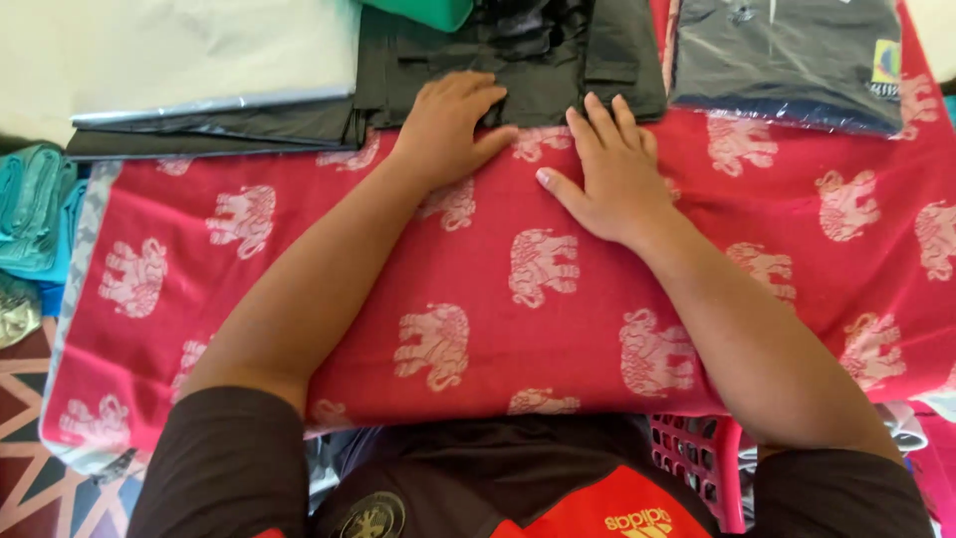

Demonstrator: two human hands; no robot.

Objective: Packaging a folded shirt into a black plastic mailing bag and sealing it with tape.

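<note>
Red elephant cloth (498, 289), dark garment (518, 60) lying crosswise, hands flat

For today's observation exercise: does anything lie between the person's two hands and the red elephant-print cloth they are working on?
Nothing visible does. The left hand lies at the far edge of the red elephant-print cloth, fingertips reaching onto the dark folded garment beyond. The right hand lies flat, directly on the cloth.

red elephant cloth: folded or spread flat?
Spread. The red elephant cloth lies flat across the surface, pattern showing edge to edge, with both hands pressing at its far edge.
</note>
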